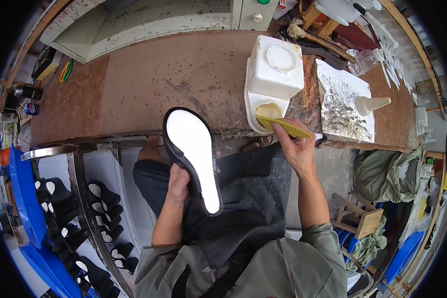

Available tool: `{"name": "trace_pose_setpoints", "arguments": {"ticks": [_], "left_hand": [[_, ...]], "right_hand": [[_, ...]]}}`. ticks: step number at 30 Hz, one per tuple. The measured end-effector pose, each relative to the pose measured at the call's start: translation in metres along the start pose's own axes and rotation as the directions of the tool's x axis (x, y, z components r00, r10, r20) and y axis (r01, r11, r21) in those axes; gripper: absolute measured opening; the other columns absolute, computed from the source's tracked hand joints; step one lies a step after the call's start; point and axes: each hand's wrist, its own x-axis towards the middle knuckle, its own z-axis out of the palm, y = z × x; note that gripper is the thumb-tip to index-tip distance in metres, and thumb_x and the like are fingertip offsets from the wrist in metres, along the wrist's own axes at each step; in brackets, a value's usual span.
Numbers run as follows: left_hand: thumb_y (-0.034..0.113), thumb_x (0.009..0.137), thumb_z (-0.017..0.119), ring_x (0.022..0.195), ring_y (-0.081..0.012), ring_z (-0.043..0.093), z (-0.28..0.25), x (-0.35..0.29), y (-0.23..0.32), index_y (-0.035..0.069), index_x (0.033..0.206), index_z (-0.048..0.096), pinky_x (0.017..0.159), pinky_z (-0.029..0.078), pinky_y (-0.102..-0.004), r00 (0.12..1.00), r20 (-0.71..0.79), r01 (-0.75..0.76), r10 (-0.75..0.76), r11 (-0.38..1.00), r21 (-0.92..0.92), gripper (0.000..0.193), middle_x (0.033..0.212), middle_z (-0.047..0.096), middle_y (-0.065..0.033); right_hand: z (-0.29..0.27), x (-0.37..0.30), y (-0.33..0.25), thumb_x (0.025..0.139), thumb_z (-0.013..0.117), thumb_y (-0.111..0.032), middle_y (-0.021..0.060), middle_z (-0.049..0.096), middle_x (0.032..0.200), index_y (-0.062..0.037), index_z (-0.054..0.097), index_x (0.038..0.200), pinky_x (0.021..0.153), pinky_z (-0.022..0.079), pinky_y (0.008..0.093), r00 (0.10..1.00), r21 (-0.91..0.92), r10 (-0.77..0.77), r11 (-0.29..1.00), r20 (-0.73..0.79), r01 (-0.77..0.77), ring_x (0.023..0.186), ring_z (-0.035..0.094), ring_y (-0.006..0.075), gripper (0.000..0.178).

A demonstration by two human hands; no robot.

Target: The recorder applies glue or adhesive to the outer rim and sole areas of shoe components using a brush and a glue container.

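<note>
My left hand grips a black shoe by its side, holding it sole up above my lap. White covers most of its underside, inside a black rim. My right hand pinches a flat yellow strip-like tool between thumb and fingers; its exact kind is unclear. The tool's far end lies over the open mouth of a white plastic glue dispenser at the bench edge. Pale, creamy glue shows in that mouth. Whether the tool's tip dips into it is hidden.
A stained paper sheet with a white nozzle lies right of the dispenser on the brown bench. Beyond are a hammer and a clear bottle. Racked black shoes stand lower left, a small wooden stool lower right.
</note>
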Motion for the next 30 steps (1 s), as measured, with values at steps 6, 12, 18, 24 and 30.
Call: {"name": "trace_pose_setpoints", "arguments": {"ticks": [6,12,18,24,30], "left_hand": [[0.048,0.078,0.067,0.101,-0.0309,0.06,-0.033,-0.011,-0.01,-0.009,0.126,0.043,0.088,0.047,-0.0395,0.997,0.078,-0.029,0.007,0.958,0.284,0.078,0.117,0.057,-0.0225],[0.04,0.081,0.067,0.096,-0.0278,0.06,0.017,0.002,0.016,-0.003,0.106,0.06,0.087,0.044,-0.0364,0.955,0.25,-0.229,0.158,0.93,0.288,0.05,0.101,0.064,-0.0137],[0.036,0.078,0.071,0.095,-0.0338,0.058,0.019,-0.016,0.022,0.003,0.088,0.064,0.087,0.042,-0.0395,0.887,0.432,-0.356,0.163,0.838,0.414,0.035,0.1,0.063,-0.0148],[0.032,0.078,0.072,0.094,-0.0351,0.056,0.033,-0.027,0.039,0.005,0.087,0.063,0.086,0.042,-0.0396,0.84,0.511,-0.436,0.185,0.791,0.429,0.03,0.101,0.06,-0.0138],[0.032,0.079,0.071,0.089,-0.0366,0.055,0.045,-0.04,0.045,0.002,0.088,0.062,0.08,0.043,-0.0395,0.856,0.481,-0.414,0.189,0.807,0.421,0.032,0.099,0.06,-0.0153]], "right_hand": [[-0.019,0.001,0.006,0.083,0.067,-0.009,0.0019,0.062,0.069,0.0013,0.066,0.085,0.05,0.041,0.0209,0.918,0.264,0.381,0.879,0.107,-0.396,0.055,0.055,0.0091,0.01],[-0.029,-0.006,-0.08,0.081,0.066,-0.009,0.0088,0.063,0.069,0.0036,0.063,0.088,0.049,0.041,0.0237,0.983,0.63,0.17,0.756,0.071,-0.176,0.051,0.053,0.0124,0.014],[-0.023,0.002,-0.116,0.075,0.071,-0.002,0.0149,0.065,0.077,0.0066,0.064,0.088,0.06,0.046,0.0278,0.98,0.508,-0.165,0.857,0.109,0.088,0.064,0.059,0.0177,0.017],[-0.035,-0.006,-0.131,0.072,0.072,-0.003,0.0145,0.065,0.073,0.0055,0.065,0.084,0.054,0.047,0.0273,0.941,0.491,-0.333,0.832,0.067,0.259,0.06,0.061,0.0189,0.017],[-0.046,-0.011,-0.142,0.066,0.077,-0.006,0.0136,0.065,0.07,0.0029,0.068,0.08,0.053,0.049,0.0267,0.915,0.498,-0.385,0.821,0.121,0.279,0.059,0.062,0.0206,0.019]]}}
